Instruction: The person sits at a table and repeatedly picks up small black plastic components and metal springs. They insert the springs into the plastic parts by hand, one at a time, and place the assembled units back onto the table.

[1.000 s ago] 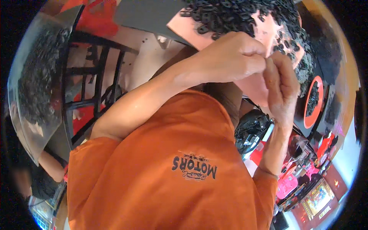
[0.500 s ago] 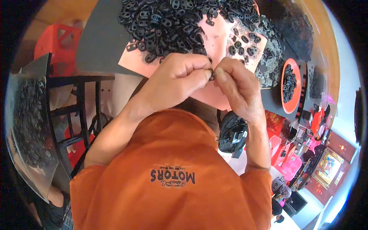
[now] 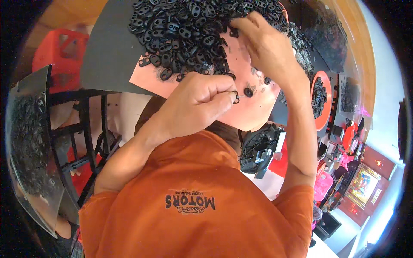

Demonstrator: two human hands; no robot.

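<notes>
My left hand (image 3: pixel 198 99) is closed in a pinch on a small black plastic piece with holes (image 3: pixel 236 98), which sticks out past the thumb and finger. My right hand (image 3: pixel 270 50) reaches forward over the right edge of a heap of black two-hole plastic pieces (image 3: pixel 183 32). Its fingers are bent and partly apart, with the tips beside a small black piece (image 3: pixel 233 32); nothing plainly shows in them. Between the hands, a black oval piece (image 3: pixel 248 92) lies on the pink board (image 3: pixel 245 117).
Small clear and grey bits (image 3: pixel 303 56) lie right of the board. An orange-red bowl (image 3: pixel 320 124) of black pieces sits farther right. At left are a red plastic stool (image 3: pixel 53 58), a black metal frame (image 3: pixel 84 124) and a clear-sided container of dark parts (image 3: pixel 32 146).
My right hand has left my left hand and moved forward to the heap's edge. The black oval piece now shows on the board between them. My left hand keeps its pinch.
</notes>
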